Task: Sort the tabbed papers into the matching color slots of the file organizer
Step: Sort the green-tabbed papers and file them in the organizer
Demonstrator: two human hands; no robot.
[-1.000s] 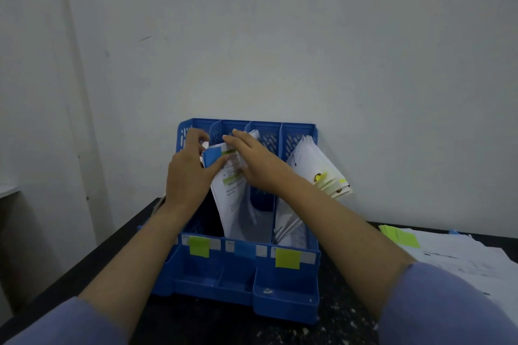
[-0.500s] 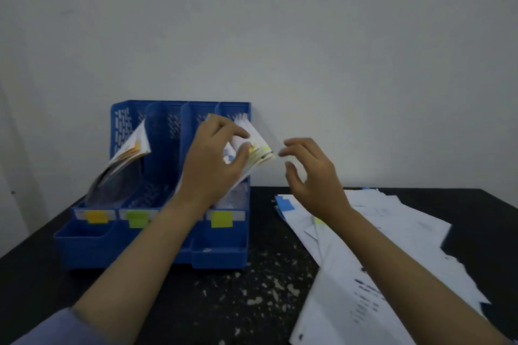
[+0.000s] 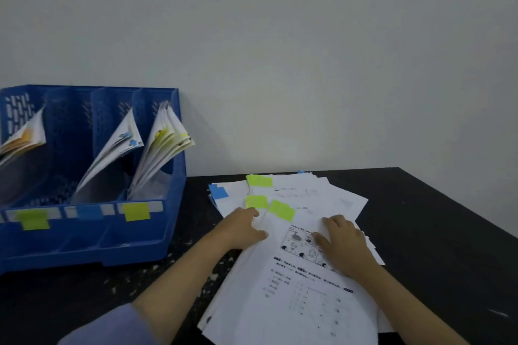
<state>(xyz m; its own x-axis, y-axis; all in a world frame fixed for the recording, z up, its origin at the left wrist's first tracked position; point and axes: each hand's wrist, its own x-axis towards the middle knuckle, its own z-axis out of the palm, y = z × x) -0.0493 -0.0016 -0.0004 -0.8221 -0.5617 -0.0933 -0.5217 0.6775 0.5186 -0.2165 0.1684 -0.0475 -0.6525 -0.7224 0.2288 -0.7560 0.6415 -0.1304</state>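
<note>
A: Where were the hands?

B: Both lay on the loose pile of papers (image 3: 302, 274) spread over the dark surface (image 3: 437, 232). The left hand (image 3: 242, 230) rested at the pile's left edge, its fingers bent over the sheets; I could not tell whether they pinched a sheet or only pressed on it. The right hand (image 3: 340, 241) lay flat on the top sheet, over its printed picture, fingers relaxed and gripping nothing.

A: And the tabs on that pile?

B: Three green tabs (image 3: 281, 210) showed near the far end of the pile, just beyond the left hand, and a blue tab (image 3: 218, 192) stuck out at the far left corner.

A: Where was the organizer?

B: The blue file organizer (image 3: 168, 232) stood on the surface to the left of the pile, against the wall (image 3: 280, 50), apart from both hands. Its front rail carried a green label (image 3: 33, 220), a blue label (image 3: 89, 211) and a yellow label (image 3: 136, 211). Papers with blue tabs (image 3: 112, 154) leaned in the slot behind the blue label, papers with yellow tabs (image 3: 162, 148) in the rightmost slot, and papers with orange tabs (image 3: 25, 137) in the leftmost slot in view.
</note>
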